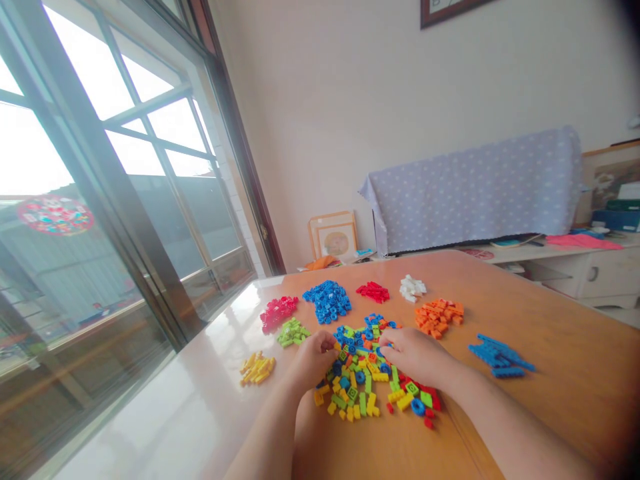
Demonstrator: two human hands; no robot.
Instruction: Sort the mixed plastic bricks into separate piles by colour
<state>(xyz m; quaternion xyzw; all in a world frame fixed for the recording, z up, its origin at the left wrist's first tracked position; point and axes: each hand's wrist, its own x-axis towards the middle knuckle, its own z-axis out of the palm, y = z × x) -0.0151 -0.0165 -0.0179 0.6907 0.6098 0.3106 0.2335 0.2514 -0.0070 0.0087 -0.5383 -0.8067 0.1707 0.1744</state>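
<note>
In the head view, the mixed brick pile (360,377) lies on the desk (560,313) between the two hands, spreading from between the fingers toward the near edge. The left hand (314,355), fingers curled narrow, meets its left side; the right hand (415,353) reaches over its right side, fingertips partly hidden. Whether either grips a brick cannot be told. Light green bricks (293,332) lie nearer the left hand, orange bricks (439,317) nearer the right, toward the far edge.

left hand (314,357) and right hand (417,352) at either side of a messy mixed brick pile (367,377), shiny wooden table (505,300), blue heap (327,301), orange heap (439,317) and white heap (413,288) farther back, spotty cloth (470,193) behind
</note>
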